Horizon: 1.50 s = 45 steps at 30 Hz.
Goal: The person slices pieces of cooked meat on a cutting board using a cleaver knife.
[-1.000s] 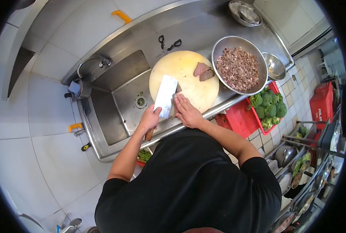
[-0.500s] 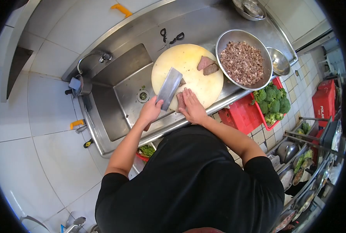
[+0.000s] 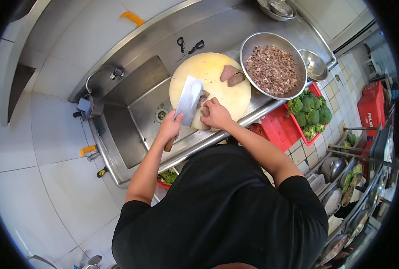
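Bright, even light, pale glare on steel, curved fisheye distortion, black vignetted corners

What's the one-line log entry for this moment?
left hand: holds cleaver | right hand: fingers hold meat piece | bowl of chopped meat beside round board

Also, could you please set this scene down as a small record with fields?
Left hand: grips the handle of the cleaver
Left hand point
Cleaver: blade over the cutting board
Right hand: fingers on a piece of meat
Cutting board: round, pale, beside the sink basin
Far right of board: two larger meat slices
Metal bowl: holds chopped meat
Scissors: black-handled, beyond the board
Below the bowl in view: broccoli in a red crate
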Each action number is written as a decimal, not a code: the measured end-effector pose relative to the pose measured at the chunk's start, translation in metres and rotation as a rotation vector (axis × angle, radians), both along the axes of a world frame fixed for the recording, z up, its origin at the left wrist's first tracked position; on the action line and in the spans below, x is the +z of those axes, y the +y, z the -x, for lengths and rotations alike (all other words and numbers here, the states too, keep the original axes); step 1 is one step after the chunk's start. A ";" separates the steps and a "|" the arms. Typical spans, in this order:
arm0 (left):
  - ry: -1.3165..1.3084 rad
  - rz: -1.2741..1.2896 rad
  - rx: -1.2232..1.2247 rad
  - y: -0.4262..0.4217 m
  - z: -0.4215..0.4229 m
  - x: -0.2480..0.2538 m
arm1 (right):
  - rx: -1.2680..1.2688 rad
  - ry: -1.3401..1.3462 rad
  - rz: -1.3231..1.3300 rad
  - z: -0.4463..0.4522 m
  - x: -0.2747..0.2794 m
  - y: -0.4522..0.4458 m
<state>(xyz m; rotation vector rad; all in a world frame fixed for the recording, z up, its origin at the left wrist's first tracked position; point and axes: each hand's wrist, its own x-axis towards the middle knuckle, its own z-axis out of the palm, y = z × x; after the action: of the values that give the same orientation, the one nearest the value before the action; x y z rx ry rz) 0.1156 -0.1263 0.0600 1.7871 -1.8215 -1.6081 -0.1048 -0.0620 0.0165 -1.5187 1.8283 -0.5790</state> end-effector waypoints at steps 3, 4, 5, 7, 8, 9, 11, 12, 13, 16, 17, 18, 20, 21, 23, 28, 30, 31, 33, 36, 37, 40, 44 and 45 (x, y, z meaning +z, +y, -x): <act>0.068 -0.038 0.068 0.001 -0.005 -0.003 | -0.158 0.010 -0.032 -0.012 -0.008 -0.010; 0.085 -0.039 0.083 0.002 -0.007 0.000 | -0.194 0.001 -0.024 -0.011 -0.010 -0.010; 0.104 -0.039 0.099 0.002 -0.008 0.003 | -0.227 -0.008 -0.015 -0.010 -0.007 -0.009; 0.152 -0.033 0.119 0.003 -0.010 0.003 | -0.271 0.017 0.040 -0.004 -0.006 -0.012; 0.173 -0.033 0.131 0.004 -0.013 0.002 | -0.283 0.047 0.084 0.002 -0.008 -0.017; 0.191 -0.046 0.131 0.006 -0.013 0.003 | -0.295 0.076 0.127 0.007 -0.008 -0.021; 0.224 -0.070 0.130 0.008 -0.008 0.006 | -0.211 0.055 0.165 0.017 -0.012 -0.021; 0.230 -0.084 0.127 0.009 -0.005 0.004 | -0.179 0.041 0.189 0.020 -0.015 -0.020; 0.236 -0.097 0.122 0.009 -0.001 0.000 | -0.147 0.027 0.213 0.023 -0.019 -0.019; 0.241 -0.150 0.105 0.009 0.011 -0.005 | -0.075 0.156 0.412 0.020 -0.022 0.003; 0.241 -0.169 0.098 0.009 0.016 -0.006 | -0.066 0.229 0.530 0.019 -0.026 0.008; 0.251 -0.187 0.103 0.008 0.020 -0.006 | -0.032 0.214 0.528 0.019 -0.031 0.012; 0.253 -0.201 0.090 0.003 0.026 -0.009 | 0.032 0.179 0.519 0.018 -0.039 0.020; 0.253 -0.210 0.081 0.003 0.029 -0.010 | 0.049 0.185 0.473 0.016 -0.042 0.024; 0.244 -0.209 0.083 0.001 0.033 -0.009 | 0.079 0.201 0.389 0.014 -0.048 0.026; 0.222 -0.183 0.085 0.000 0.042 -0.002 | 0.134 0.259 0.300 0.012 -0.052 0.028; 0.188 -0.174 0.070 0.000 0.044 0.002 | 0.139 0.299 0.287 0.011 -0.051 0.028; 0.181 -0.170 0.057 0.001 0.044 0.000 | 0.140 0.315 0.284 0.010 -0.050 0.028; 0.172 -0.152 0.031 0.004 0.045 0.003 | 0.151 0.344 0.287 0.009 -0.052 0.030; 0.170 -0.132 0.047 0.006 0.043 0.002 | 0.162 0.365 0.295 0.011 -0.054 0.030; 0.174 -0.159 0.058 0.009 0.037 -0.004 | 0.163 0.366 0.281 0.009 -0.054 0.031; 0.145 -0.128 0.031 0.015 0.027 -0.009 | 0.155 0.361 0.257 0.009 -0.050 0.031; 0.045 -0.155 0.011 0.026 0.019 0.014 | 0.153 0.361 0.265 0.011 -0.050 0.028; 0.046 -0.143 -0.003 0.026 0.019 0.014 | 0.157 0.365 0.259 0.010 -0.050 0.029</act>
<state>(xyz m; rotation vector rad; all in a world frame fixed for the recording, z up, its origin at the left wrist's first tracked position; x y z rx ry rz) 0.0963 -0.1003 0.0744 1.7878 -1.7304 -1.8072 -0.1145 -0.0326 -0.0339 -2.0322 1.9299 -0.5019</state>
